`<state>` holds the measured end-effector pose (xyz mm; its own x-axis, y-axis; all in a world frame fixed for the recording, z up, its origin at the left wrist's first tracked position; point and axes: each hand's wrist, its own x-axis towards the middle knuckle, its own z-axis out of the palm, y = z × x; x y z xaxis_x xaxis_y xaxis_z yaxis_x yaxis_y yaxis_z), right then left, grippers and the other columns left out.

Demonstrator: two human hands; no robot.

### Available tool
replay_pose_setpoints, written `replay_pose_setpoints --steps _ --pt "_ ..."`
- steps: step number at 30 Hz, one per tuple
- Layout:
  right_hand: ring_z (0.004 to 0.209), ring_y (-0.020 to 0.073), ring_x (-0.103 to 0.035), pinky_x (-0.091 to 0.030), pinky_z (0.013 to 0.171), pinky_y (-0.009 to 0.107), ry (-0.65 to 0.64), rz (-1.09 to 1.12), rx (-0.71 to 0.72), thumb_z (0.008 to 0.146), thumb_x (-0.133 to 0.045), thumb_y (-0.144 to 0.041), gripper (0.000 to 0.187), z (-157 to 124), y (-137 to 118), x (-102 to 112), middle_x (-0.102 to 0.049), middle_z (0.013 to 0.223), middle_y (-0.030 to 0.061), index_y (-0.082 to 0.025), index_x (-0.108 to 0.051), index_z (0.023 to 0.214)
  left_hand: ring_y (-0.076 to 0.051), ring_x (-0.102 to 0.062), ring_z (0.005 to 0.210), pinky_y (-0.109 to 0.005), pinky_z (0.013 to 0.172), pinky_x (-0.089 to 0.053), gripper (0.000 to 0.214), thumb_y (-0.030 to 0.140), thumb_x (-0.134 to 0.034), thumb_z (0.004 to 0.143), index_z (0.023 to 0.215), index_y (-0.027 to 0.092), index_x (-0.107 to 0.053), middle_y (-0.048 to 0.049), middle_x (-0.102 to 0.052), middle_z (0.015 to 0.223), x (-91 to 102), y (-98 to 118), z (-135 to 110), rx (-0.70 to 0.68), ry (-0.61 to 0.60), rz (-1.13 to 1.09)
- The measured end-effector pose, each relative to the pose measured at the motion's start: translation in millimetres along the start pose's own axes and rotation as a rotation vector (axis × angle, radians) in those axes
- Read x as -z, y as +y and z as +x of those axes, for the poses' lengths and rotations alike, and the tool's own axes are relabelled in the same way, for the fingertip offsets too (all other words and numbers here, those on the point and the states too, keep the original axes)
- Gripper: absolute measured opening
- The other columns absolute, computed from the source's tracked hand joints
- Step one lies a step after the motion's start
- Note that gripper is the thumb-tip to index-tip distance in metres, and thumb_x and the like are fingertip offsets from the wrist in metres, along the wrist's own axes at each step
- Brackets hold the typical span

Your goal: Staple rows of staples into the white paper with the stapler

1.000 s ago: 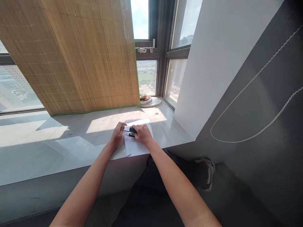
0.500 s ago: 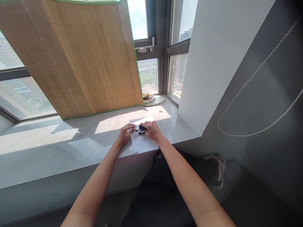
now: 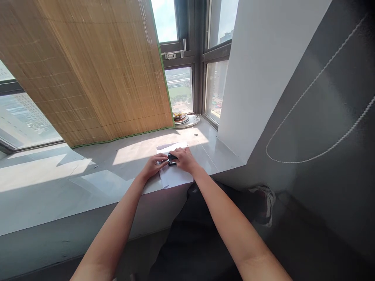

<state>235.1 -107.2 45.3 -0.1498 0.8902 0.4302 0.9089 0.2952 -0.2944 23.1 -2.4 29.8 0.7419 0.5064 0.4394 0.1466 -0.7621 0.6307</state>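
Stapler (image 3: 171, 159), small and black, sits on the left edge of a white paper (image 3: 176, 178) that lies on the grey window sill (image 3: 102, 183), near its front edge. The right hand (image 3: 184, 159) is cupped over it from the right, fingers closed on its body, so only a short dark end shows. The left hand (image 3: 154, 166) has bent fingers, tips at that exposed end and on the paper's edge; cannot tell if it pinches anything or just presses. Both forearms reach out over the sill. To do this well, my read: keep the sheets flat and squared under the left fingertips, keep those fingertips clear of the stapler's mouth, and press straight down with the right palm instead of rocking, since the paper slightly overhangs the sill's front edge and could slide. Nearby: a bamboo blind (image 3: 88, 70) leaning on the window, a stack of plates (image 3: 183, 119) in the far corner, a tiny loose bit (image 3: 195, 135) on the sill, a shoe (image 3: 262, 205) on the floor, and a bead chain (image 3: 307, 117) on the dark wall. Versus a second ago: more of the stapler showed then, including a pale metal strip running toward the left hand; now the hands are closer together and cover most of it. Paper looks in the same place on the sill. The view has swung a little, nothing else moved.
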Motion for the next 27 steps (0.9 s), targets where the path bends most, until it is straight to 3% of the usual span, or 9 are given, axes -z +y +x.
replay_pose_setpoints --steps 8,21,27 --pt "0.112 0.0271 -0.061 -0.033 0.094 0.038 0.010 0.015 0.007 0.102 -0.064 -0.016 0.021 -0.5 2.4 -1.0 -0.074 0.115 0.0063 -0.025 -0.071 0.119 -0.026 -0.075 0.100 -0.043 0.091 -0.060 0.029 0.049 -0.071 0.097 0.099 0.024 -0.085 -0.0117 -0.080 0.109 -1.8 -1.6 0.8 -0.028 0.014 -0.002" --pt "0.113 0.0266 -0.060 -0.030 0.095 0.038 0.010 0.011 0.022 0.102 -0.064 -0.015 0.020 -0.8 -1.0 1.8 -0.075 0.115 0.0055 -0.025 -0.071 0.118 -0.026 -0.077 0.095 -0.039 0.085 -0.063 0.024 0.045 -0.077 0.089 0.095 0.023 -0.086 -0.0098 -0.083 0.105 -2.3 1.0 -0.6 0.047 0.110 0.025" --pt "0.111 0.0255 -0.061 -0.030 0.093 0.038 0.062 0.096 -0.048 0.101 -0.063 -0.013 0.024 -2.4 7.5 4.6 -0.076 0.111 0.0045 -0.026 -0.070 0.121 -0.027 -0.081 0.096 -0.043 0.091 -0.066 0.021 0.042 -0.076 0.094 0.097 0.024 -0.087 -0.0081 -0.085 0.106 -1.9 5.3 -2.3 -0.027 0.157 0.013"
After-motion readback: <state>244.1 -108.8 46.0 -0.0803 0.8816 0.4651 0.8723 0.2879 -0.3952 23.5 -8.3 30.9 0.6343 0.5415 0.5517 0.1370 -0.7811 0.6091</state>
